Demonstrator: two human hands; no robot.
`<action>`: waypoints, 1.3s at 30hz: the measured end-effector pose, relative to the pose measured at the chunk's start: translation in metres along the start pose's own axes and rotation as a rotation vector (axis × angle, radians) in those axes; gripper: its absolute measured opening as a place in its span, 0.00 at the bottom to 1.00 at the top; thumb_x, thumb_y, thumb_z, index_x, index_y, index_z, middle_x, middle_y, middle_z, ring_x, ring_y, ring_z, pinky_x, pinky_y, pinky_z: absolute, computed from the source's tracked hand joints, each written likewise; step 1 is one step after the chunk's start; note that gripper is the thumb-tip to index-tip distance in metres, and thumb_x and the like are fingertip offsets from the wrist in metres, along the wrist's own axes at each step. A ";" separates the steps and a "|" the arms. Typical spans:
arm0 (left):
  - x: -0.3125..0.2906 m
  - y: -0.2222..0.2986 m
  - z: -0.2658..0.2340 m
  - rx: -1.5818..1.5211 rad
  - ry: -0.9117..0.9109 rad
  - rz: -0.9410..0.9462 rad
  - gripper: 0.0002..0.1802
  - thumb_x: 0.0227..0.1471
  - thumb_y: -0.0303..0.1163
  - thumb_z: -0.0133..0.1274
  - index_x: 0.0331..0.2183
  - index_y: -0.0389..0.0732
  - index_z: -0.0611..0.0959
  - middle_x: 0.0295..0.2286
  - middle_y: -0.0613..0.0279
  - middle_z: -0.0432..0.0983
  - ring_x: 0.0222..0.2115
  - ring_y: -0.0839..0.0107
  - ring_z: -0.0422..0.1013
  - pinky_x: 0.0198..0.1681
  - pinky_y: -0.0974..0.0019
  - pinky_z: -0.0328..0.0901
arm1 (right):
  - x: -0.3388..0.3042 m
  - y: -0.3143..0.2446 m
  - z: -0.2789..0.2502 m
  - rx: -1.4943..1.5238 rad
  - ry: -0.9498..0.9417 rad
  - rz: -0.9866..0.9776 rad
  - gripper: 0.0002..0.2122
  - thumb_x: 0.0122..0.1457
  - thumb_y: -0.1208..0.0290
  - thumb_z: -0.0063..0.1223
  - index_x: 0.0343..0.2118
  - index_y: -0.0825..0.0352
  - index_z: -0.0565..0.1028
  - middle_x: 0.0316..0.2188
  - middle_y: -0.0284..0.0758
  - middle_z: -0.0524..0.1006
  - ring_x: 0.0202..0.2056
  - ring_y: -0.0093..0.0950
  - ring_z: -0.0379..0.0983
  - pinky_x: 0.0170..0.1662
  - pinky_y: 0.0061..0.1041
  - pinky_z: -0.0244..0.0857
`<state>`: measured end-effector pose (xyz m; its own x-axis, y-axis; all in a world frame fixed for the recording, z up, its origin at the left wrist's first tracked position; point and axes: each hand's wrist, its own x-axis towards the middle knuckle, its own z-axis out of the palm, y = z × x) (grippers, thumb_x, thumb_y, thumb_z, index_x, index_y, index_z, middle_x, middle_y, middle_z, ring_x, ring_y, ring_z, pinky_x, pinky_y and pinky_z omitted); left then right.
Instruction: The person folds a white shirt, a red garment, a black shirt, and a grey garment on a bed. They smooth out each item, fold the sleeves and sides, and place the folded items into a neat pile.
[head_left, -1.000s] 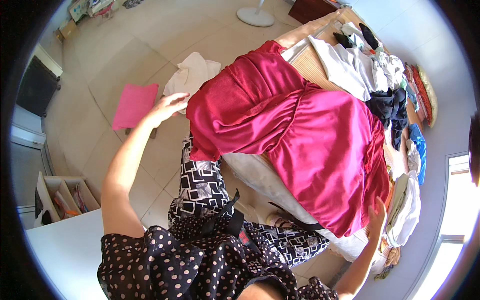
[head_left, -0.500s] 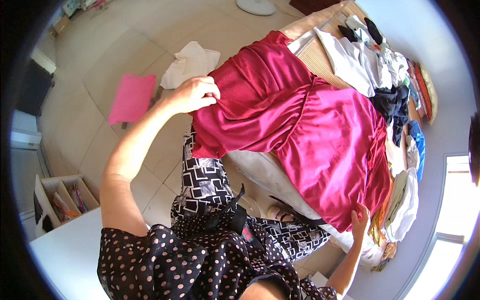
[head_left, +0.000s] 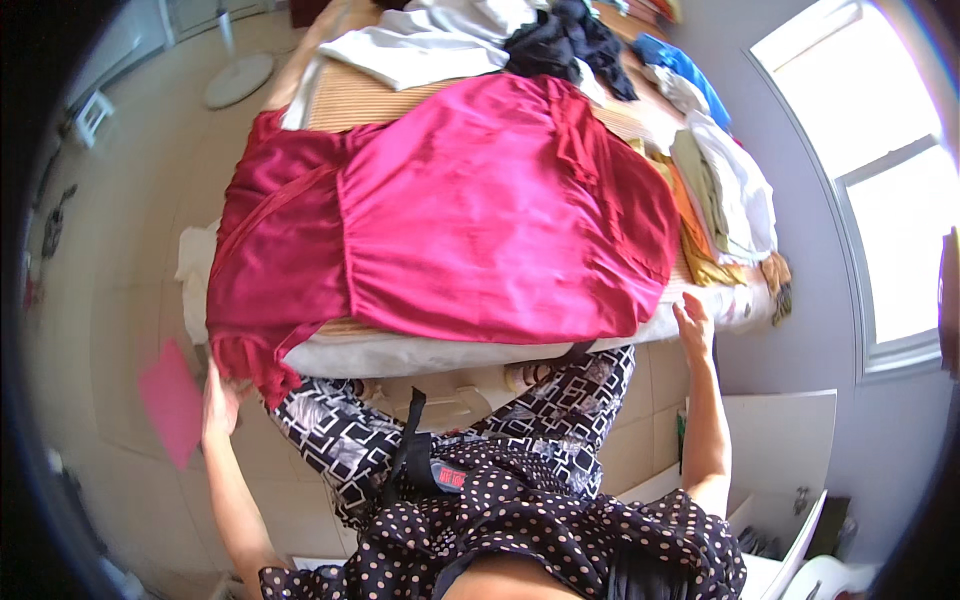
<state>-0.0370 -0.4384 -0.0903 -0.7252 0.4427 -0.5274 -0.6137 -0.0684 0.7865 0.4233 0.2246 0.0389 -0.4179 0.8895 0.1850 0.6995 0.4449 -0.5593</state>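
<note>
A crimson satin dress (head_left: 460, 220) with a gathered waist lies spread across the bed in front of me, its darker red ruffled edge hanging over the near left side. My left hand (head_left: 220, 402) touches that hanging edge, thumb and fingers apart, with some fingertips hidden by the cloth. Just off the dress's right end, my right hand (head_left: 694, 325) is open beside the bed's near edge, holding nothing.
The bed has a striped mat (head_left: 350, 100) and a pale side. White trousers (head_left: 420, 50), black clothes (head_left: 565, 45) and folded garments (head_left: 725, 190) lie beyond and right. A pink sheet-like thing (head_left: 172, 400) is at left; a window (head_left: 900, 230) is at right.
My view has swung to the right. The dress now lies flatter and straighter along the bed. My left hand has gone from pinching its edge to resting open against it; my right hand has come off the cloth.
</note>
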 end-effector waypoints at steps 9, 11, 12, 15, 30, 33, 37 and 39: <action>-0.027 0.051 0.041 -0.096 0.049 0.255 0.19 0.52 0.27 0.48 0.47 0.40 0.70 0.45 0.61 0.68 0.46 0.66 0.65 0.50 0.60 0.61 | 0.005 -0.037 0.004 0.657 -0.124 0.654 0.17 0.52 0.58 0.55 0.40 0.64 0.70 0.29 0.31 0.74 0.30 0.23 0.72 0.30 0.21 0.65; -0.021 0.067 0.072 -0.004 0.143 0.343 0.23 0.50 0.31 0.51 0.48 0.40 0.68 0.46 0.59 0.67 0.47 0.67 0.65 0.49 0.60 0.61 | 0.000 -0.046 -0.002 0.665 -0.208 0.704 0.14 0.53 0.60 0.54 0.38 0.62 0.70 0.27 0.30 0.73 0.27 0.22 0.72 0.26 0.20 0.65; -0.027 0.075 0.077 -0.038 0.257 0.343 0.24 0.49 0.34 0.52 0.49 0.40 0.68 0.46 0.58 0.66 0.47 0.66 0.64 0.48 0.59 0.62 | 0.006 -0.038 0.004 0.663 -0.279 0.667 0.12 0.53 0.60 0.53 0.36 0.61 0.70 0.27 0.29 0.73 0.25 0.21 0.71 0.24 0.19 0.64; -0.049 0.090 0.059 -0.080 0.421 0.451 0.28 0.47 0.42 0.53 0.49 0.42 0.67 0.48 0.55 0.64 0.47 0.64 0.64 0.46 0.57 0.63 | 0.020 -0.026 0.022 0.606 -0.542 0.514 0.08 0.54 0.64 0.52 0.34 0.60 0.70 0.25 0.29 0.73 0.20 0.19 0.68 0.20 0.14 0.62; -0.092 0.005 0.159 0.724 0.448 0.809 0.07 0.49 0.26 0.50 0.33 0.37 0.75 0.29 0.63 0.73 0.25 0.77 0.69 0.29 0.74 0.65 | 0.060 0.058 -0.041 -0.771 0.070 -0.464 0.11 0.47 0.67 0.51 0.30 0.68 0.70 0.24 0.43 0.74 0.26 0.45 0.70 0.33 0.34 0.67; -0.101 -0.044 0.214 0.365 -0.159 0.242 0.12 0.53 0.28 0.47 0.39 0.35 0.74 0.36 0.56 0.74 0.37 0.72 0.72 0.34 0.73 0.68 | 0.088 -0.107 0.004 -0.197 -0.116 -0.351 0.12 0.51 0.70 0.49 0.38 0.70 0.72 0.31 0.42 0.76 0.32 0.35 0.74 0.38 0.30 0.66; -0.072 -0.077 0.269 -0.450 -0.304 -0.031 0.10 0.52 0.30 0.49 0.37 0.35 0.74 0.40 0.56 0.72 0.41 0.65 0.71 0.37 0.70 0.68 | 0.069 -0.295 0.093 0.093 -0.489 -0.715 0.11 0.51 0.72 0.49 0.38 0.68 0.74 0.34 0.40 0.76 0.37 0.27 0.74 0.39 0.24 0.65; -0.061 -0.086 0.278 -0.739 -0.426 -0.072 0.05 0.50 0.29 0.51 0.32 0.41 0.76 0.35 0.60 0.74 0.39 0.64 0.71 0.35 0.69 0.68 | 0.060 -0.356 0.137 0.116 -0.564 -0.984 0.11 0.52 0.70 0.50 0.37 0.67 0.75 0.35 0.41 0.76 0.37 0.33 0.74 0.40 0.26 0.66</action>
<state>0.1468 -0.2110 -0.0366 -0.5887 0.7562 -0.2857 -0.8068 -0.5276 0.2661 0.0698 0.1054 0.1387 -0.9771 -0.0273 0.2112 -0.1218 0.8850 -0.4493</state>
